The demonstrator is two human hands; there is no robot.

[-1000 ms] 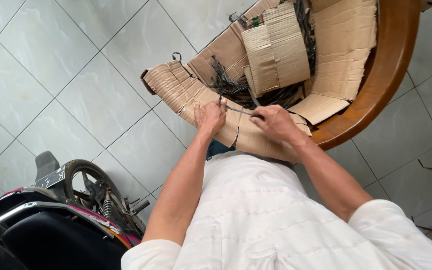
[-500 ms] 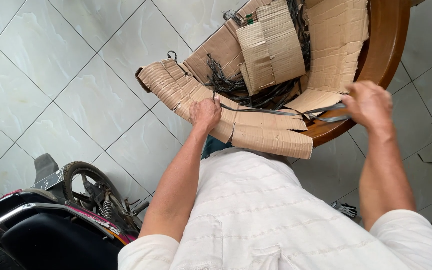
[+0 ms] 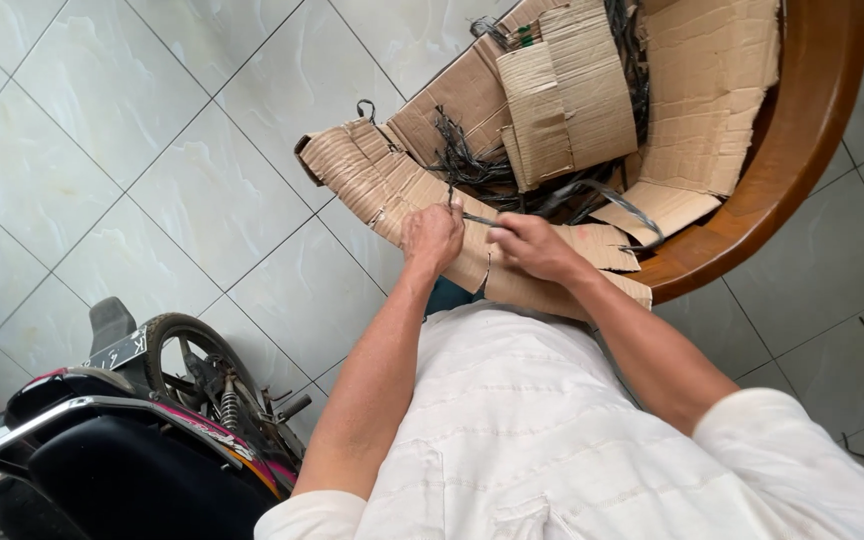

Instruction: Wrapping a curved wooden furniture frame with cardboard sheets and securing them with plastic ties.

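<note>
Cardboard sheet: a long ribbed strip of brown corrugated cardboard (image 3: 392,190) lay across the near edge of the wooden table (image 3: 802,130), one end hanging out over the tiled floor (image 3: 102,130).
Left hand: the left hand (image 3: 433,235) rested on that cardboard sheet, its grip curled tight around a thin dark wire (image 3: 474,218) that rose from the fist.
Right hand: the right hand (image 3: 532,245) sat just beside the left, also over the cardboard sheet, thumb and fingers pinched on the other part of the same wire; the hands were near, not touching.
Wire: it ran between the two grips above the cardboard sheet; how it ended inside each fist could not be told.
Wire bundle: a tangle of dark wires (image 3: 467,160) lay beyond the cardboard sheet, between it and a folded cardboard piece (image 3: 567,90).
Flat cardboard: a larger flat piece (image 3: 707,90) lay farther along the table from the cardboard sheet.
Motorcycle: a motorcycle (image 3: 142,420) stood on the floor, well apart from the cardboard sheet.
</note>
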